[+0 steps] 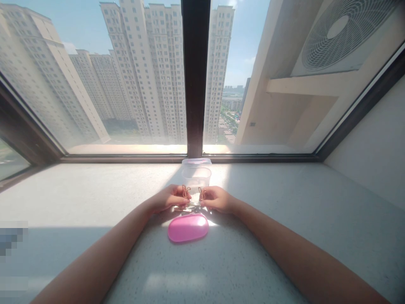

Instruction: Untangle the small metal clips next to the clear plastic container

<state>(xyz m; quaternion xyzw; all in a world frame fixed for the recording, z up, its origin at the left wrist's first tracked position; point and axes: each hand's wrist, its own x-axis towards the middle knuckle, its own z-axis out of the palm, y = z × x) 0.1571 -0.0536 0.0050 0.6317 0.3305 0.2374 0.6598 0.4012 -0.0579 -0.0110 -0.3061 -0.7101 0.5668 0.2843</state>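
Both of my hands are just above the speckled sill, close together in bright sunlight. My left hand (169, 198) is closed, its fingertips pinching a brown bow-shaped loop (186, 191). A similar brown bow-shaped loop (201, 194) is pinched between the thumb and fingers of my right hand (219, 199). Small pale, thin pieces (190, 207) lie between and below the hands, too small and glaring to name. Nearest me is a pink oval lid (188, 228), flat on the sill. Behind the hands stands a clear plastic container (196, 172), its lower part partly hidden by them.
The pale speckled sill (268, 181) stretches to both sides. A dark window frame (196, 84) rises behind the container, with tall buildings (142, 63) and an air-conditioner unit (341, 33) outside. On the right is a white wall (373, 135).
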